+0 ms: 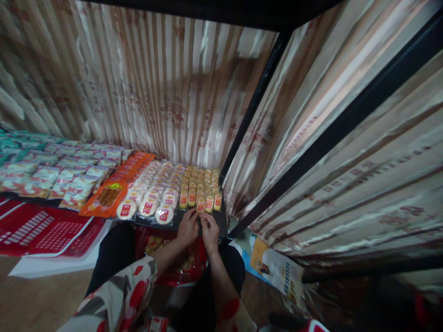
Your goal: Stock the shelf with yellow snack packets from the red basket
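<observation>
At the front edge of a dark shelf (219, 220), my left hand (188, 228) and my right hand (209, 230) come close together. Both have bent fingers, with the tips drawn together against the lower end of a small yellow snack pack (200, 204) with a red label. What lies between the fingertips is too small and hidden to make out. Similar yellow packs (192, 186) stand in several tight rows behind it. Left of them, round white wrapped crackers (164, 214) with red labels are lined up in columns.
Further left lie orange snack bags (109, 192) and many white-and-blue bags (74, 186). Red plastic baskets (74, 237) sit beneath the shelf. A black post (258, 108) rises at the shelf's right corner before a patterned curtain (180, 92). Printed packaging (277, 267) lies low on the right.
</observation>
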### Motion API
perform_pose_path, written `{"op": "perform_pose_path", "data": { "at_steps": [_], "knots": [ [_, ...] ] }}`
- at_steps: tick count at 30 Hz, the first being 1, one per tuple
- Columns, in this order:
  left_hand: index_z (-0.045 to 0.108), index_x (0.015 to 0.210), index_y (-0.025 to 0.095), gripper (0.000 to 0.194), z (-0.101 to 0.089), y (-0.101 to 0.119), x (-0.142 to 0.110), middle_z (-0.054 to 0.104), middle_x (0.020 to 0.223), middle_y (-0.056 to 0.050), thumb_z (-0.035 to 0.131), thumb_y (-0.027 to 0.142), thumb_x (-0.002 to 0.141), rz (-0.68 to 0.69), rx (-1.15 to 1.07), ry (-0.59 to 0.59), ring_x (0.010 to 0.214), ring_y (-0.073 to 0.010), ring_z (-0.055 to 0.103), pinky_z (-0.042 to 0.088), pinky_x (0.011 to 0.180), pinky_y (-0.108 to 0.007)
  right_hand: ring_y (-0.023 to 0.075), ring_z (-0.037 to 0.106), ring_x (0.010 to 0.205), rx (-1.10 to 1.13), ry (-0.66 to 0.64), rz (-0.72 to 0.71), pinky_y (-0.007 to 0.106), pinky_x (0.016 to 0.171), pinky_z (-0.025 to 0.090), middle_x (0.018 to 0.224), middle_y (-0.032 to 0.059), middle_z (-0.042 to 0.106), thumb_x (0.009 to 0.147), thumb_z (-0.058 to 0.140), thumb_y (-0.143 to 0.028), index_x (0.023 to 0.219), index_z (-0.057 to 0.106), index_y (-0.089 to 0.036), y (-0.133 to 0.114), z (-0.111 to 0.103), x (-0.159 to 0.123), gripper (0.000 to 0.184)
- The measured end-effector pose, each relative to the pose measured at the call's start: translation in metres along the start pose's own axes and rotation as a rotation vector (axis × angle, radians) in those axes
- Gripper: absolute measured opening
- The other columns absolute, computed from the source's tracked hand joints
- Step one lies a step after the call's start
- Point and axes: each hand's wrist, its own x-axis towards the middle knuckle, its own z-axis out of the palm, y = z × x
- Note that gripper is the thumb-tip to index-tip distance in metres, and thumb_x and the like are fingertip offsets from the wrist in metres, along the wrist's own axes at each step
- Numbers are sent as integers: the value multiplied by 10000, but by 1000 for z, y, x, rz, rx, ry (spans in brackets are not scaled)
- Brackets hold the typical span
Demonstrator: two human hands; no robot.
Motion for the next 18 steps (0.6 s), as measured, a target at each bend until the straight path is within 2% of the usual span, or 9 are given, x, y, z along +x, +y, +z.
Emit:
{"op": "perform_pose_path", "data": {
  "at_steps": [6, 11, 18],
  "knots": [
    [586, 1099, 149, 413, -3, 1, -10, 521, 1167, -118, 435, 50, 728, 16, 21, 62, 1123, -229, 471, 422, 976, -435, 176, 620, 850, 14, 8, 1, 307, 768, 483, 871, 74, 688, 796, 484, -290, 758, 685, -183, -2, -2, -1, 231],
    [602, 1013, 132, 379, -9, 4, -26, 551, 1076, -111, 415, 18, 704, 51, 23, 62, 1049, -210, 495, 448, 944, -398, 166, 623, 795, 9, -73, -26, 306, 775, 474, 807, 55, 686, 811, 467, -272, 696, 673, -188, -3, -2, -6, 250],
    [597, 995, 154, 348, -17, -6, -61, 571, 1048, -103, 402, 37, 731, 117, -25, 43, 1024, -204, 517, 475, 894, -404, 165, 601, 777, -145, -135, -112, 294, 744, 466, 758, 39, 667, 822, 432, -226, 684, 636, -201, -17, -1, -39, 247]
  ]
}}
